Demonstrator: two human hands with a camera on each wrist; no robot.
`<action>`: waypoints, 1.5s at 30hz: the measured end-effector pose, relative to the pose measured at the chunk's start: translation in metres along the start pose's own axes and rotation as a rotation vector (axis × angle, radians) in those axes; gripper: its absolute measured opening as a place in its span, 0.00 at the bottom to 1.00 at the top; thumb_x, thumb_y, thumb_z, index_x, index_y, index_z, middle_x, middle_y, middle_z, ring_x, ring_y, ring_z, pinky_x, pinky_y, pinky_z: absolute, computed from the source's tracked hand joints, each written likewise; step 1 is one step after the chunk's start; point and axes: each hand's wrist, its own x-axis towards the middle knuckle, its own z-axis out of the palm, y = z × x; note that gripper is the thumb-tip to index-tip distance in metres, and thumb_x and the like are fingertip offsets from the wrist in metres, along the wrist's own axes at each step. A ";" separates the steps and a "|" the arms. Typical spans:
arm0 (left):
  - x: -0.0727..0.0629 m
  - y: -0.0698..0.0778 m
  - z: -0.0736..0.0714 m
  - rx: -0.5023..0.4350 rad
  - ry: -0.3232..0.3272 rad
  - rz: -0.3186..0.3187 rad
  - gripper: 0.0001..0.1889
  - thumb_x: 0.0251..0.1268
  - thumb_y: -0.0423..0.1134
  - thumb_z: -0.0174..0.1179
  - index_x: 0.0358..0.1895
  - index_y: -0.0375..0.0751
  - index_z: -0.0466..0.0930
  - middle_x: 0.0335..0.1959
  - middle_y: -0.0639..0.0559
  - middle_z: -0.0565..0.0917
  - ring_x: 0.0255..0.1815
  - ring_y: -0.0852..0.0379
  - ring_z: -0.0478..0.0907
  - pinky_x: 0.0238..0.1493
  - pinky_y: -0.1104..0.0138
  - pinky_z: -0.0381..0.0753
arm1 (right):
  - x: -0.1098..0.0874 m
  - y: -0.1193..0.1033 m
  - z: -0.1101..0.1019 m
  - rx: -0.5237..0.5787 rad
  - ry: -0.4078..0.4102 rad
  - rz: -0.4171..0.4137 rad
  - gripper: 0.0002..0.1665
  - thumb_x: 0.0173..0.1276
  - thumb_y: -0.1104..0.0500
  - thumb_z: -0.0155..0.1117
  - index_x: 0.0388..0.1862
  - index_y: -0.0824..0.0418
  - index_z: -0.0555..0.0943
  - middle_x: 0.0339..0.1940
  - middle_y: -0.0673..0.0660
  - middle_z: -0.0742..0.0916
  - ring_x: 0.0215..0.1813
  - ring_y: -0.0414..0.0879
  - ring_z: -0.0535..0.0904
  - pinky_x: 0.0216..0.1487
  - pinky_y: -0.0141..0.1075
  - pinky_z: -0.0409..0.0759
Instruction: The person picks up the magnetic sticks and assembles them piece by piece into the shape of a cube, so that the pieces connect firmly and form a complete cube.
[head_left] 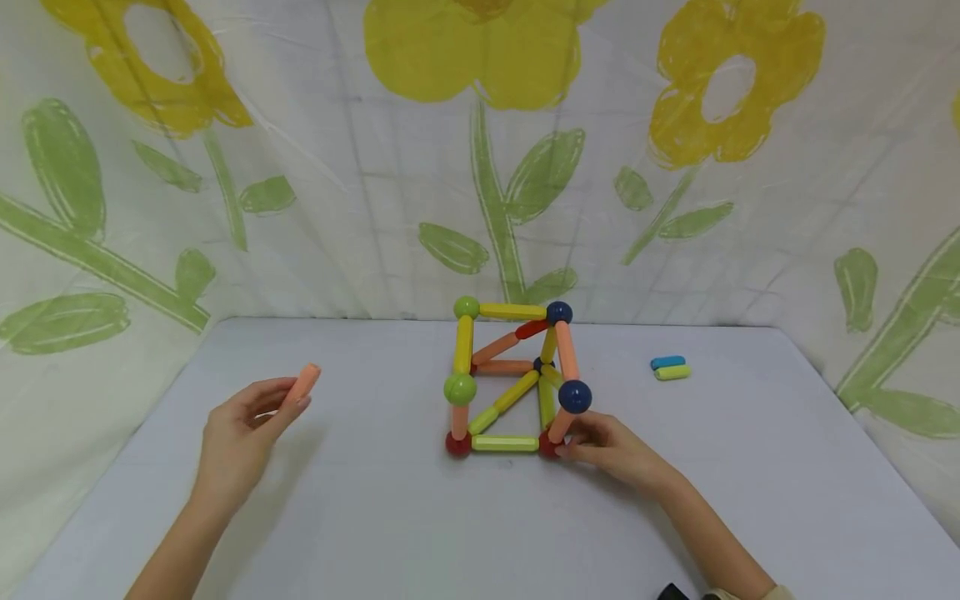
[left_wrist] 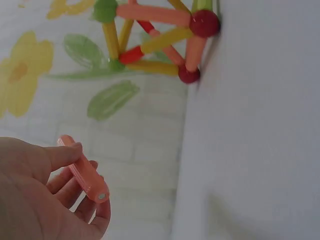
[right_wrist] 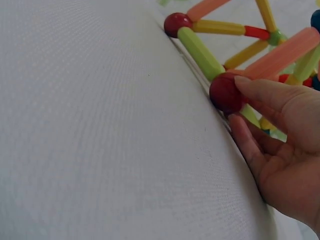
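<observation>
My left hand [head_left: 236, 437] pinches a salmon magnetic rod [left_wrist: 89, 176] between thumb and fingers, above the left side of the table; a small metal spot shows at one end. A cube-shaped frame of magnetic rods and balls stands mid-table, with green balls [head_left: 461, 389] and dark blue balls [head_left: 575, 397] at its upper corners. Slanting rods, yellow and red or yellow and green, cross some of its faces. Low at the front right corner, my right hand [head_left: 615, 450] pinches a red ball [right_wrist: 226, 93], thumb on one side and fingertips on the other. Another red ball [head_left: 458, 443] sits at the front left corner.
Right of the frame, a blue rod [head_left: 667, 362] and a yellow-green rod [head_left: 672, 372] lie side by side on the white table [head_left: 360, 517]. Behind the table hangs a pale curtain [head_left: 300, 267] with yellow flowers and green leaves.
</observation>
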 end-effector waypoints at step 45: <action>-0.005 0.093 0.129 -0.273 -0.250 0.383 0.21 0.68 0.29 0.70 0.63 0.38 0.86 0.51 0.47 0.91 0.56 0.50 0.83 0.58 0.63 0.83 | 0.000 0.007 -0.002 0.039 -0.011 -0.037 0.23 0.76 0.64 0.66 0.66 0.73 0.77 0.57 0.67 0.85 0.50 0.44 0.80 0.51 0.28 0.82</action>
